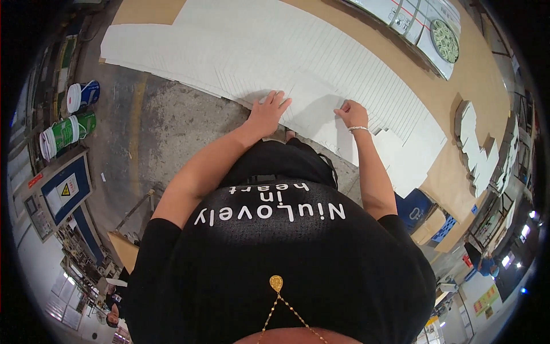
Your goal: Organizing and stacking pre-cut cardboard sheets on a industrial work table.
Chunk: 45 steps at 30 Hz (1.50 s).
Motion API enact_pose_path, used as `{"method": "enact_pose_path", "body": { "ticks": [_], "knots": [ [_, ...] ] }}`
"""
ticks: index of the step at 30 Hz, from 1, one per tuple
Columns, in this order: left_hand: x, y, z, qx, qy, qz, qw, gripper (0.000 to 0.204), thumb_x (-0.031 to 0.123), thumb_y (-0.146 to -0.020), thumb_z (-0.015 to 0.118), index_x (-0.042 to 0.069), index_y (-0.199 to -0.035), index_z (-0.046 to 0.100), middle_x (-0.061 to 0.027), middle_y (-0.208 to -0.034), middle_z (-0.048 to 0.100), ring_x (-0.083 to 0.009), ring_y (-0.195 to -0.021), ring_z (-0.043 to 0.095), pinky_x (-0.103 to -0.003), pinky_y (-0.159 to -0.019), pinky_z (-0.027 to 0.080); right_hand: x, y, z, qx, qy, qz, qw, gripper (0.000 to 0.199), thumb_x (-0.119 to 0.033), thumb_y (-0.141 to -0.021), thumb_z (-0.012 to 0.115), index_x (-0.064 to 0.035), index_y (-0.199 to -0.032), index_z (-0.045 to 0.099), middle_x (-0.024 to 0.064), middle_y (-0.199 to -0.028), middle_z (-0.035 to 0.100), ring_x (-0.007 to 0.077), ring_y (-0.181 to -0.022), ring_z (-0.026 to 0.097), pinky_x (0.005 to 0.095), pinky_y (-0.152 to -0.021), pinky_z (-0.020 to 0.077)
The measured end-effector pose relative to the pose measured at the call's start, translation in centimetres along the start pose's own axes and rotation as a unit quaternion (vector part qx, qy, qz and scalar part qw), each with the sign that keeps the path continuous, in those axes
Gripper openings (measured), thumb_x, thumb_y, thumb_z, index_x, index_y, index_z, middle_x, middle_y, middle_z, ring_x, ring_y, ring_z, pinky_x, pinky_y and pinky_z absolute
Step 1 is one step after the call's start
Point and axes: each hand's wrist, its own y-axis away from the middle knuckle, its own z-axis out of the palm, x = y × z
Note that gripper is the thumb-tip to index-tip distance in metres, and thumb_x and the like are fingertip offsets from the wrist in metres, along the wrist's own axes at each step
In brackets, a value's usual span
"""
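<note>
Many thin white paper or card sheets (229,43) lie fanned out in overlapping rows before me, their edges forming close parallel lines. My left hand (268,113) rests on the near edge of the sheets, fingers spread and flat. My right hand (352,114), with a bracelet at the wrist, is over the sheets further right. Its fingers are curled, with thumb and forefinger pressed together. Whatever may be between those fingertips is hidden or too small to make out.
The sheets lie on a brown board surface (475,74). A strapped stack of printed sheets (421,28) sits at the far right, with jagged white pieces (474,146) nearer. Buckets (60,137) stand on the left floor beside a machine panel (63,192). Other people are in the background.
</note>
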Motion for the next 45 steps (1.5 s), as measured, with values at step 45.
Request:
{"method": "enact_pose_path", "body": {
  "ticks": [45],
  "knots": [
    [4.0, 0.4, 3.1, 0.061, 0.054, -0.179, 0.981, 0.074, 0.018, -0.078, 0.063, 0.014, -0.142, 0.026, -0.0067, -0.151, 0.015, -0.0267, -0.139, 0.018, -0.069, -0.099, 0.022, -6.8, -4.3, 2.7, 0.142, 0.111, -0.131, 0.975, 0.026, -0.03, -0.069, 0.072, -0.0157, -0.09, 0.068, 0.0126, -0.097, 0.059, 0.0309, -0.094, 0.056, 0.0444, -0.074, 0.0479]
  ]
}}
